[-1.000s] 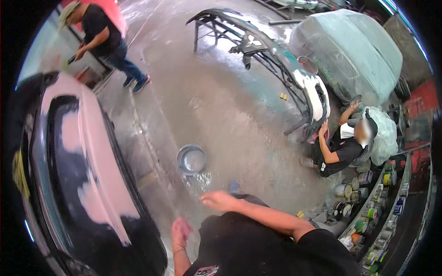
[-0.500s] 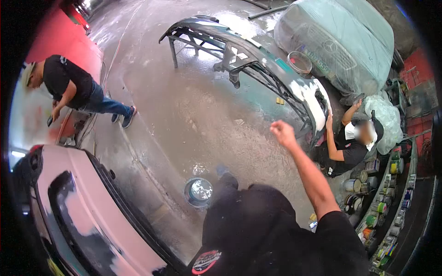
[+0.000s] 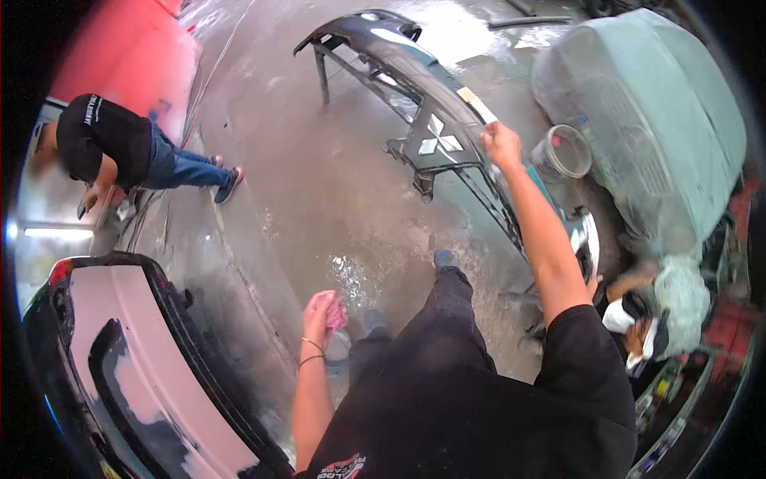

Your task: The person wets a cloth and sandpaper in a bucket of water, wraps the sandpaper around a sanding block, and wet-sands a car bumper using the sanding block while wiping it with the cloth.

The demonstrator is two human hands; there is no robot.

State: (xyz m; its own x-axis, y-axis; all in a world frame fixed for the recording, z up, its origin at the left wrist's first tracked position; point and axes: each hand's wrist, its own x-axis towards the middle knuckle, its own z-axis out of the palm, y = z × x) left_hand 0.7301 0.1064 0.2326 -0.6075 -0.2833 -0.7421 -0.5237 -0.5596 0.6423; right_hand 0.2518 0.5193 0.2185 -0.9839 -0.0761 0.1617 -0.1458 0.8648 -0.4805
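Note:
My left hand (image 3: pixel 317 319) is closed around a crumpled pink cloth (image 3: pixel 336 314), above a water bucket (image 3: pixel 339 348) that the wrist partly hides. Stretched forward, my right hand (image 3: pixel 502 146) has its fingers curled at the upper edge of a dark car bumper (image 3: pixel 411 68). A pale strip with a yellowish end (image 3: pixel 477 104) lies along the bumper just beyond those fingertips. Whether the fingers grip the strip or only meet the bumper is unclear. A three-diamond emblem (image 3: pixel 436 137) shows on the bumper's middle.
A person (image 3: pixel 120 148) stands at the left with a phone. Another person (image 3: pixel 634 319) crouches by the bumper's right end. A covered car (image 3: pixel 654 120) and a pale bucket (image 3: pixel 562 152) are beyond it. A pink-patched car panel (image 3: pixel 120 295) fills the lower left. The floor (image 3: pixel 319 199) looks wet.
My right hand has moved forward to the bumper's edge. My left hand has come into view with the pink cloth. I have moved closer to the bumper, and the view has shifted.

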